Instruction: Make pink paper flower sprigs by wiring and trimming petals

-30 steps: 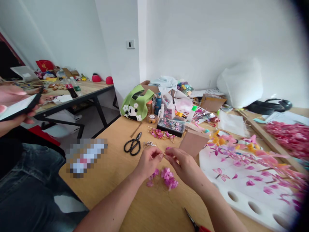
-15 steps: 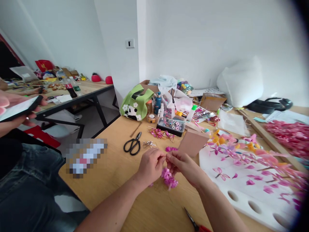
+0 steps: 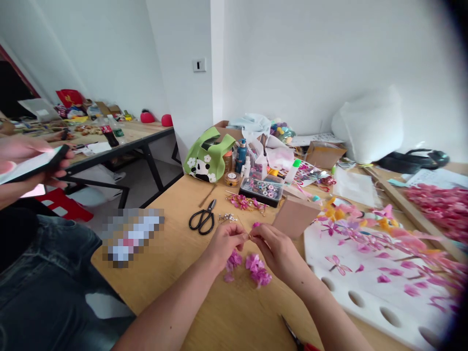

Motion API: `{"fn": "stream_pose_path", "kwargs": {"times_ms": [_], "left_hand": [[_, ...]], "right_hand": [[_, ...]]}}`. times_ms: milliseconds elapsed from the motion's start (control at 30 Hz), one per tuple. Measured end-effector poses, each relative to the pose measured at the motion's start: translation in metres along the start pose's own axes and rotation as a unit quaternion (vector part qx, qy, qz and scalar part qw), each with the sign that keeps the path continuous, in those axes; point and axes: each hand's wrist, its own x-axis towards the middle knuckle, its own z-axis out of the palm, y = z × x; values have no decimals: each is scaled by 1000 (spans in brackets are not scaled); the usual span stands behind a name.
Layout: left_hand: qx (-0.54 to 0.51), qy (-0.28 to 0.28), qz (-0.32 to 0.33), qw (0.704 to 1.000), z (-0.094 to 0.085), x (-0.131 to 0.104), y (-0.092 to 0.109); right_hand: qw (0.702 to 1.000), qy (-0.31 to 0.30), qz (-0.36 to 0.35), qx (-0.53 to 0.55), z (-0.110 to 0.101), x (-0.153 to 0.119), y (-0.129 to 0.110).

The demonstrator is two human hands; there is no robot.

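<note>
My left hand [image 3: 224, 246] and my right hand [image 3: 273, 247] meet fingertip to fingertip above the wooden table. Both are closed in a pinch on what looks like a thin gold-coloured wire [image 3: 241, 223]; most of it is hidden by the fingers. A purple petal cluster [image 3: 234, 259] shows just below my left hand; whether it hangs from the wire or lies on the table I cannot tell. Another purple petal cluster [image 3: 258, 269] lies below my right hand. Beyond the hands are small pearly beads [image 3: 227, 218] and a brown cardboard piece [image 3: 295, 216].
Black-handled scissors [image 3: 202, 218] lie left of the hands, red-handled scissors [image 3: 298, 339] near the front. A bead box [image 3: 261, 191] and green bag [image 3: 205, 161] stand behind. At right is a white foam board [image 3: 318, 253] with pink flowers. A person at left holds a phone [image 3: 34, 165].
My right hand has turned, its back now facing up more. The purple cluster under my left hand has come into view. The whole scene has shifted slightly right.
</note>
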Motion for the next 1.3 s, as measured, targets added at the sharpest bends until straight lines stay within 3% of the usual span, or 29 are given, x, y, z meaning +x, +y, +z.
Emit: {"fn": "stream_pose_path", "kwargs": {"times_ms": [200, 300, 467, 600, 733, 1033, 1300], "left_hand": [[-27, -29, -42, 998, -5, 4, 1], [-4, -8, -6, 1000, -4, 3, 0], [99, 14, 67, 993, -1, 1, -5], [234, 13, 132, 963, 1, -2, -10], [293, 14, 161, 942, 3, -3, -9], [213, 15, 118, 970, -4, 2, -5], [188, -18, 88, 978, 0, 0, -8]], "right_hand": [[999, -4, -30, -13, 2, 0, 4], [1000, -8, 9, 15, 0, -1, 7], [967, -56, 170, 180, -2, 1, 12], [955, -71, 200, 206, 2, 3, 14], [952, -60, 209, 217, 3, 3, 15], [959, -3, 188, 211, -7, 1, 23], [975, -39, 164, 145, 0, 2, 15]]}}
